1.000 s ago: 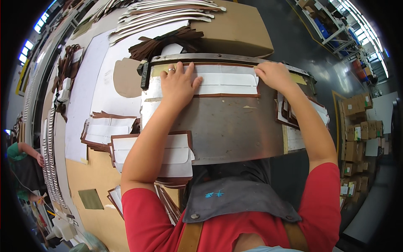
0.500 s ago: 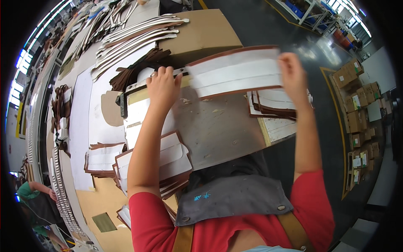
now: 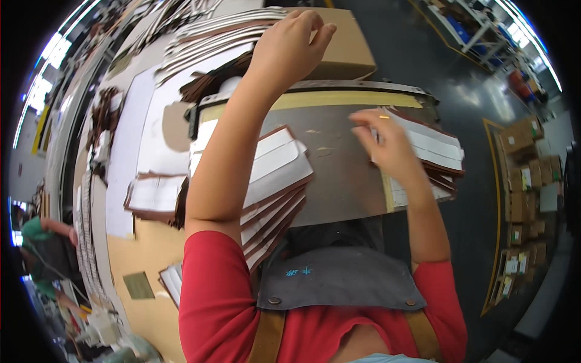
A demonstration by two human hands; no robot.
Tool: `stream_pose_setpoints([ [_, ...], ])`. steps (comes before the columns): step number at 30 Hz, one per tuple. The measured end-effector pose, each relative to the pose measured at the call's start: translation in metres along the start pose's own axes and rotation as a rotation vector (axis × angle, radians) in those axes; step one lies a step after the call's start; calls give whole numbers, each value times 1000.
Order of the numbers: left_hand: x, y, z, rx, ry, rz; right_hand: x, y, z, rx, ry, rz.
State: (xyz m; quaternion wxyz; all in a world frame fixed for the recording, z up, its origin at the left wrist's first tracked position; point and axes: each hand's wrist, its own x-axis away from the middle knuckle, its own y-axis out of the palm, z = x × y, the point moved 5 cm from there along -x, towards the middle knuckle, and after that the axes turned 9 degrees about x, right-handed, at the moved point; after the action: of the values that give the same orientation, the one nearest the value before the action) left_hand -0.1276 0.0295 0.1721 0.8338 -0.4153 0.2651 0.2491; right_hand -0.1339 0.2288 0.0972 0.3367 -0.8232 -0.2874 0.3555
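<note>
Right hand point(image 3: 387, 142) pinched the top card point(image 3: 433, 144) off the stack at the surface's point(image 3: 339, 175) right edge. Left hand point(image 3: 290, 45), fingers curled loosely, hovered over the far edge. Step: mid-feed, I judged. Next: lay the card flat, squared.

1. A dark, glossy floor point(image 3: 436, 54) spreads beyond and to the right of the hands.
2. Yellow lines point(image 3: 497, 199) mark it.
3. Stacked cardboard boxes point(image 3: 526, 175) stand far right.
4. Shelving point(image 3: 478, 24) sits at upper right.
5. Bright windows point(image 3: 45, 72) glow far left.
</note>
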Motion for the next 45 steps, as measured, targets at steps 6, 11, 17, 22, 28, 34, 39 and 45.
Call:
stream_pose_setpoints([
  [6,159,-26,34,-120,-125,-655,-49,124,5,-10,66,-231],
  [11,267,-28,49,-208,-174,-676,-61,153,11,-45,123,-322],
  [17,293,-27,46,-332,23,-571,-72,144,28,-144,275,-385],
  [22,283,-44,33,-55,-88,-661,-86,106,91,-30,312,-18],
  [28,191,-29,-58,-352,-83,-388,-91,106,100,75,394,93],
  [34,174,0,-125,-552,-288,-413,-74,97,59,328,43,116],
  [39,173,-2,-124,-551,-316,-438,-45,106,49,445,-129,-85],
  [45,170,1,-128,-493,-283,-413,-44,108,51,532,-102,-93],
])
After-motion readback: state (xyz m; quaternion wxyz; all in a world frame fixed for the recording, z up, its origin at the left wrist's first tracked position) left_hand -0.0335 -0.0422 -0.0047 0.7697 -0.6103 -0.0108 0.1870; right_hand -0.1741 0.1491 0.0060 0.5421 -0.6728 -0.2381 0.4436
